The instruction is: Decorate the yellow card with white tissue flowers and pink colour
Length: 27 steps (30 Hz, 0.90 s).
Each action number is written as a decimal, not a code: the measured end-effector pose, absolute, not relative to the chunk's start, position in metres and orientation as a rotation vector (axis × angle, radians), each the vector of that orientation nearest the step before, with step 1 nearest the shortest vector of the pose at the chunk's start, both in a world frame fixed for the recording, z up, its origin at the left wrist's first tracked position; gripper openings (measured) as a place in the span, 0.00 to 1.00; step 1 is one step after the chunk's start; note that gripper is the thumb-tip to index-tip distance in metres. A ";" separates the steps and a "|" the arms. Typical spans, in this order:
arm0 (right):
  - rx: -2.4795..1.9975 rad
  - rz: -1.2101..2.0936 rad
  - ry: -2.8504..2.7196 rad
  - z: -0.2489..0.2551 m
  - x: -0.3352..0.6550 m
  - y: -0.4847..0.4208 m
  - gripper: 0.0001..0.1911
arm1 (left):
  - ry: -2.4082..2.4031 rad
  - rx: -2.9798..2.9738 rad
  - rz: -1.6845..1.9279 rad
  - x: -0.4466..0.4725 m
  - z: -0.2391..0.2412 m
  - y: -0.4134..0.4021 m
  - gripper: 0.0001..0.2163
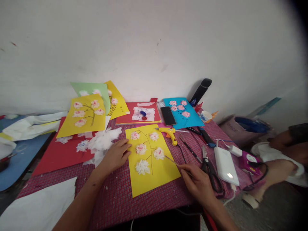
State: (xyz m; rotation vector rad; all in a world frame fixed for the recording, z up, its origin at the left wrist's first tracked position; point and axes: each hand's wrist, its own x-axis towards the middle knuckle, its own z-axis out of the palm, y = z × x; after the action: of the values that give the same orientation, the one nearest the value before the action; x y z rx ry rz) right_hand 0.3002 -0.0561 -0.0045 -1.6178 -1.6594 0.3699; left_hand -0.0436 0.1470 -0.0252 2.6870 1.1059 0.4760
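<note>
A yellow sheet of paper (141, 186) with a drawn branch and several tissue paper flowers lies in front of me. My left hand (118, 154) rests with fingers spread at its left edge, holding nothing. In my right hand (198, 183) is a thin paintbrush (172, 160), gripped like a pen. Its tip meets or hovers by the right-hand tissue flower (159, 153), which has pink marks. The lowest flower (142, 167) is plain white; the others show pink touches. Beyond the sheet lies a paint-stained white pad (143, 114) with blue and red blots.
A yellow glue gun (170, 133), black scissors (211, 175), a white power bank (226, 166) and a phone (168, 115) lie nearby. Finished-looking flower sheets (84, 123) and loose white tissue (103, 139) are leftward. A small cup (206, 116) stands right; another person's leg (274, 173) shows beyond.
</note>
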 end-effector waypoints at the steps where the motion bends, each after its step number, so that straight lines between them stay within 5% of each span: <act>1: -1.615 0.358 -1.658 -0.005 0.300 -0.057 0.08 | 1.107 2.688 0.475 -0.043 -0.025 0.147 0.14; 27: -1.540 0.249 -1.735 0.002 0.294 -0.065 0.09 | 1.077 2.723 0.482 -0.047 -0.030 0.149 0.15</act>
State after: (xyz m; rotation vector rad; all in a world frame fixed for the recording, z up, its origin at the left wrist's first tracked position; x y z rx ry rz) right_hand 0.2937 -0.0646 0.0019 -1.5399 -1.7352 0.2493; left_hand -0.0465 0.1491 -0.0301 2.7227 1.0770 0.4819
